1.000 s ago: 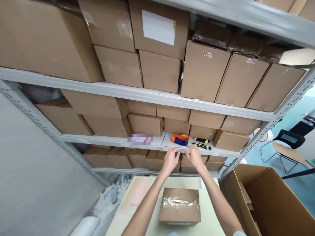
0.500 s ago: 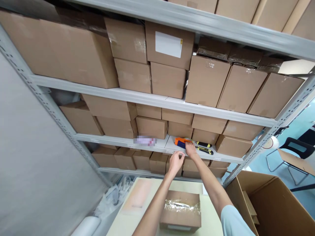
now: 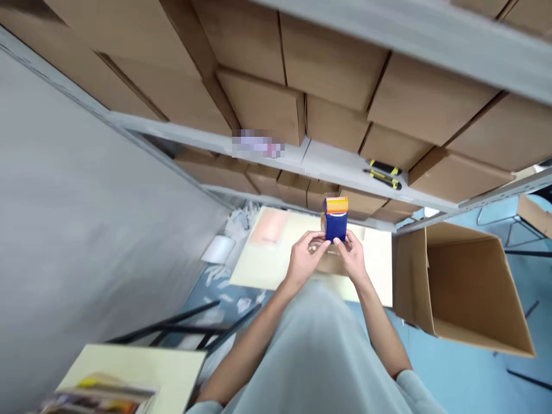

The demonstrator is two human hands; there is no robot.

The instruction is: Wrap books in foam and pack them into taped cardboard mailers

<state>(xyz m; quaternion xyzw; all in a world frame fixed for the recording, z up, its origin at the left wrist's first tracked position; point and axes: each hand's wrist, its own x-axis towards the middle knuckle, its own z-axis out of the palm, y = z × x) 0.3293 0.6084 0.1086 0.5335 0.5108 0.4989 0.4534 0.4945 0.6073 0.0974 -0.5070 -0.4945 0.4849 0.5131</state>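
Observation:
An orange and dark-blue tape dispenser is held upright in front of me, above the pale table. My left hand grips its lower left side with thumb and fingers. On its lower right side, my right hand is closed the same way. Behind and below my hands a cardboard box lies on the table, mostly hidden by them. Two black and yellow utility knives lie on the shelf beyond.
Shelves packed with cardboard boxes rise ahead. A large open carton stands to the right of the table. At lower left is another table with a blurred stack of items. A white roll and plastic scraps lie left of the table.
The tape dispenser has left the shelf and is now close to me, in both hands. My left hand has joined the right on it. The view has tilted down.

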